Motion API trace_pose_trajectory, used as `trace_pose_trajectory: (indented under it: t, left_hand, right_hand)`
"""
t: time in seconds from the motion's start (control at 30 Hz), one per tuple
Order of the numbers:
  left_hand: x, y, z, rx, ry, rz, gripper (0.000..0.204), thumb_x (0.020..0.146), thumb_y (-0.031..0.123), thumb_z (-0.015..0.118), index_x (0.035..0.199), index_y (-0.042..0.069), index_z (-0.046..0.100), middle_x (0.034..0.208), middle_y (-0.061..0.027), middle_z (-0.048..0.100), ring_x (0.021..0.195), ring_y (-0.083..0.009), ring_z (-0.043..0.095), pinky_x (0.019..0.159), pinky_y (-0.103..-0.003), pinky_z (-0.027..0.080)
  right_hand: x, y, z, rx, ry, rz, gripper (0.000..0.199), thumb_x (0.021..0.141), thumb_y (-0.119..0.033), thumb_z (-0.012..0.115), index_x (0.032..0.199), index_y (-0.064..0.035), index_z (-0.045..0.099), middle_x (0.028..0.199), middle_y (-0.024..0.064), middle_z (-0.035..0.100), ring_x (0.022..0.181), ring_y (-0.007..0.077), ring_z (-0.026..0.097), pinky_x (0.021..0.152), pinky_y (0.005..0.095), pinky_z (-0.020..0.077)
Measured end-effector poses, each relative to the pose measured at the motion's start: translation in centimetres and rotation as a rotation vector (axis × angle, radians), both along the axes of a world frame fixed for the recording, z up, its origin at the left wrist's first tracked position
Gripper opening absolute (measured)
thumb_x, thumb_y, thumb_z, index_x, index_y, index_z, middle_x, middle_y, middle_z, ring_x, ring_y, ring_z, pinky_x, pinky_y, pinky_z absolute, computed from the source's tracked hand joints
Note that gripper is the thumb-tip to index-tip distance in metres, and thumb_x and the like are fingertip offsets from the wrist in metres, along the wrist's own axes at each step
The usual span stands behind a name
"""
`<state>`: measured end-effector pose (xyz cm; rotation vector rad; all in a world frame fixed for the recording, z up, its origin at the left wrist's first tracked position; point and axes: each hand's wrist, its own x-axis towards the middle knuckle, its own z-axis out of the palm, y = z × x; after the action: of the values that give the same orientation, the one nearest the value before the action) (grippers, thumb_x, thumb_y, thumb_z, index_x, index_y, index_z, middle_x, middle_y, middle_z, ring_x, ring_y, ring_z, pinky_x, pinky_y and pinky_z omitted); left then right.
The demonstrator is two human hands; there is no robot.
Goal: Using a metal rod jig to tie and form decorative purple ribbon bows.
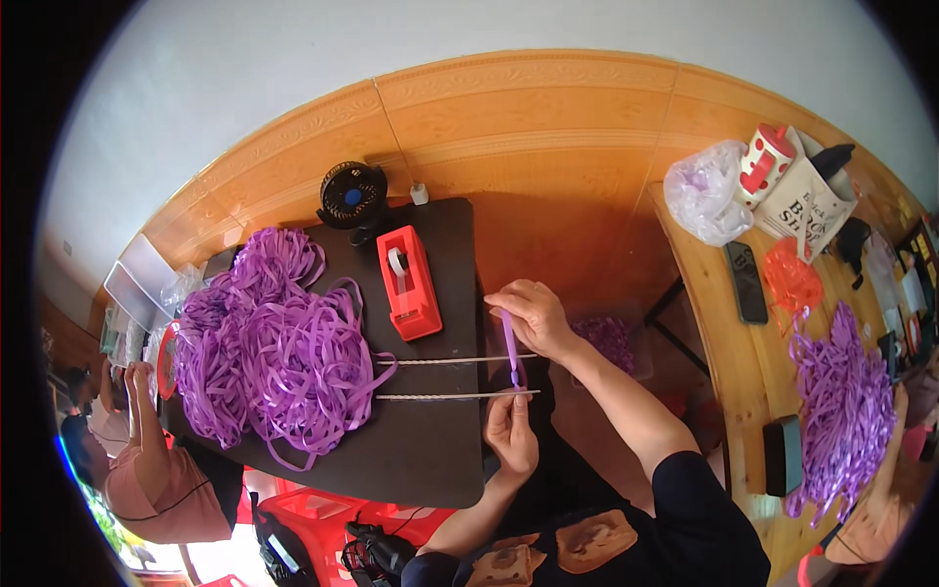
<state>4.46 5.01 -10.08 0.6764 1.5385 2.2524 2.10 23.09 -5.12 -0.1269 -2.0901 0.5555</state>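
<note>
Pinching a purple ribbon [511,350] between both hands, a person works at the right edge of a dark table [430,450]. The right hand [533,315] grips the ribbon's far end, the left hand [513,430] its near end, stretched across two thin rods [440,378]. A ribbon heap [274,342] lies left, a red tape dispenser [409,282] beyond.

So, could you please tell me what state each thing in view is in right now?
Ribbon strip: pinched at both ends, stretched across two rods.
Left hand: shut on the strip's near end.
Right hand: shut on its far end.
Rods: lying parallel, sticking out past the table edge.
Ribbon pile: loose and tangled.
Tape dispenser: upright, roll loaded.
Fan: upright; running or not, cannot tell.
</note>
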Motion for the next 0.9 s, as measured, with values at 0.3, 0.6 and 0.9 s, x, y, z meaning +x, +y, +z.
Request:
trace_pose_trajectory:
  t: [0.3, 0.6, 0.9]
  left_hand:
    - [0.0, -0.5, -0.3, -0.058, -0.038, 0.037, 0.012, 0.098, 0.007, 0.046, 0.098, 0.000, 0.055, 0.097, -0.0067, 0.057, 0.090, -0.0113, 0.053, 0.084, -0.024, 0.042]
    - [2.8, -8.2, -0.4, -0.161, -0.256, -0.224, 0.012, 0.097, 0.011, 0.051, 0.099, 0.001, 0.058, 0.088, -0.0038, 0.060, 0.084, -0.0095, 0.055, 0.081, -0.023, 0.042]
    - [2.9, -16.5, 4.1, -0.167, -0.454, -0.576, 0.012, 0.092, 0.005, 0.058, 0.097, -0.004, 0.065, 0.088, -0.0107, 0.067, 0.076, -0.0153, 0.064, 0.073, -0.028, 0.054]
  right_hand:
    - [-1.6, -1.5, -4.6, -0.167, -0.049, 0.070, 0.010, 0.078, -0.005, 0.065, 0.089, -0.0054, 0.066, 0.073, 0.0089, 0.056, 0.068, 0.0269, 0.057, 0.060, 0.0367, 0.0432]
    - [5.4, -9.8, -8.4, -0.150, -0.189, -0.007, 0.011, 0.075, -0.016, 0.068, 0.083, -0.0094, 0.068, 0.084, 0.0087, 0.060, 0.079, 0.0301, 0.056, 0.063, 0.0408, 0.0411]
    - [13.8, -19.4, -6.5, -0.673, -0.297, 0.172, 0.014, 0.083, -0.010, 0.062, 0.073, -0.0011, 0.064, 0.070, 0.0073, 0.057, 0.066, 0.0203, 0.056, 0.062, 0.0317, 0.0422]
